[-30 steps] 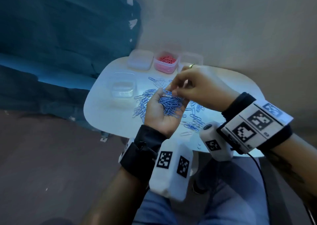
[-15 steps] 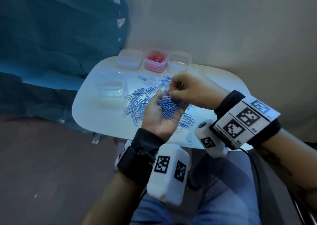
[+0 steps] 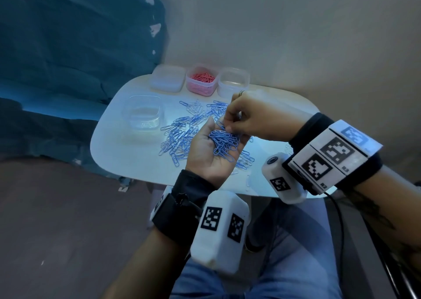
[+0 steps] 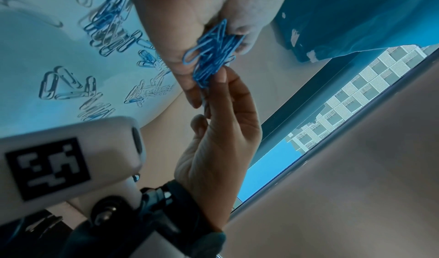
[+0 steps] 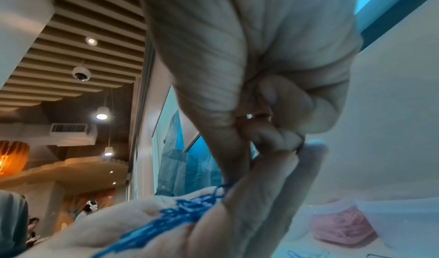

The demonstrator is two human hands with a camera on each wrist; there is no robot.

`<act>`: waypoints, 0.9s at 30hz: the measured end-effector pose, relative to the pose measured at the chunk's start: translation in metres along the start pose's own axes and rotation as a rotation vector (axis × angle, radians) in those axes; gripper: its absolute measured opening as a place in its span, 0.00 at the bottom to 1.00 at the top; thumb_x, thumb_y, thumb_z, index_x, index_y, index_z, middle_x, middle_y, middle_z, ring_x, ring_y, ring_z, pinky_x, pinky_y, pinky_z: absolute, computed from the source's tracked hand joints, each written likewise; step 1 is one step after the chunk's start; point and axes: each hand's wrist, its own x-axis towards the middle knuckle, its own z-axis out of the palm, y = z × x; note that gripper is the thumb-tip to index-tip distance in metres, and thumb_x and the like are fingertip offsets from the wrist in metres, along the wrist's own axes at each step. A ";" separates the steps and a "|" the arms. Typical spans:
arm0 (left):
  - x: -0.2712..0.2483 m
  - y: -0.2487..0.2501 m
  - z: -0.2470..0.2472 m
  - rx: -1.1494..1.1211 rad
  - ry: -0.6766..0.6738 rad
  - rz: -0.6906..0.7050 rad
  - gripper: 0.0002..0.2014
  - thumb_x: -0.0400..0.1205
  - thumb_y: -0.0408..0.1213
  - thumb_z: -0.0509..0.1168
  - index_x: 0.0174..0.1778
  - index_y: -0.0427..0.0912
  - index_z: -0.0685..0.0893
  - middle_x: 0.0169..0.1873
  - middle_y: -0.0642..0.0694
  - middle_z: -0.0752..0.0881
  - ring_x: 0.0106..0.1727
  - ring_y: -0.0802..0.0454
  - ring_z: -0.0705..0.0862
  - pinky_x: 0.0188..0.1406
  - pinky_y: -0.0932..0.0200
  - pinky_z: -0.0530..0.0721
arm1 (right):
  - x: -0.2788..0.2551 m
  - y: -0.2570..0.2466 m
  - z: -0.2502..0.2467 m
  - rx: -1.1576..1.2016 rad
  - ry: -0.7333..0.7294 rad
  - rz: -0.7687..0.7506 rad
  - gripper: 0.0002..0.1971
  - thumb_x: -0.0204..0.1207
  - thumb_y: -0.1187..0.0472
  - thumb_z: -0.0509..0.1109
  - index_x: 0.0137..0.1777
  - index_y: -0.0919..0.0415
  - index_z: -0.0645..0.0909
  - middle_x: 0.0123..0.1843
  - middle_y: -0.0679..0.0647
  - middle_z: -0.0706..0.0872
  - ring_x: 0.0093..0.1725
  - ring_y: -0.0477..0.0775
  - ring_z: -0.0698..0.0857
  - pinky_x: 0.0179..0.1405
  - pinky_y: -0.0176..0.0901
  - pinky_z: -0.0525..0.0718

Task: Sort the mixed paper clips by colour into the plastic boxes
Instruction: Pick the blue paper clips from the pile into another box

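Observation:
My left hand (image 3: pixel 205 155) is held palm up over the white table (image 3: pixel 127 153), its fingers fairly straight, carrying a heap of blue paper clips (image 3: pixel 224 143). My right hand (image 3: pixel 229 125) comes in from the right with curled fingers and pinches clips at the far end of that heap. The left wrist view shows the right hand (image 4: pixel 197 17) gripping a bunch of blue clips (image 4: pixel 211 55) just above the left fingers (image 4: pixel 223 96). More blue and pale clips (image 3: pixel 182 134) lie loose on the table under both hands.
Three small plastic boxes stand along the table's far edge: an empty-looking one (image 3: pixel 168 79), one with pink clips (image 3: pixel 201 81), a clear one (image 3: pixel 233 82). A fourth clear box (image 3: pixel 143 113) stands at the left. My legs are below the near edge.
Both hands stay together over the table. The right fingers have dropped slightly deeper into the heap on the left palm. My head view has shifted a little.

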 end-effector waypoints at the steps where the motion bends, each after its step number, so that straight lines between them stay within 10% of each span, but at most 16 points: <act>1: 0.000 0.000 0.000 0.001 0.000 -0.001 0.36 0.88 0.44 0.47 0.18 0.32 0.85 0.22 0.41 0.86 0.25 0.50 0.88 0.34 0.53 0.88 | 0.000 0.000 0.001 -0.016 -0.003 0.006 0.07 0.77 0.60 0.67 0.48 0.63 0.84 0.43 0.50 0.80 0.31 0.42 0.73 0.28 0.16 0.68; 12: 0.006 0.000 -0.006 -0.005 0.020 -0.013 0.33 0.88 0.44 0.46 0.32 0.28 0.89 0.33 0.36 0.88 0.33 0.46 0.89 0.41 0.55 0.88 | 0.000 0.001 0.009 -0.051 -0.009 -0.026 0.08 0.75 0.60 0.67 0.48 0.62 0.85 0.44 0.50 0.78 0.41 0.49 0.75 0.43 0.40 0.75; 27: 0.011 -0.006 -0.009 -0.022 0.072 -0.040 0.25 0.87 0.44 0.50 0.44 0.27 0.84 0.35 0.33 0.88 0.33 0.44 0.90 0.37 0.52 0.88 | 0.004 0.007 0.018 0.257 -0.045 0.089 0.06 0.74 0.63 0.70 0.36 0.60 0.80 0.33 0.49 0.79 0.34 0.48 0.77 0.39 0.44 0.80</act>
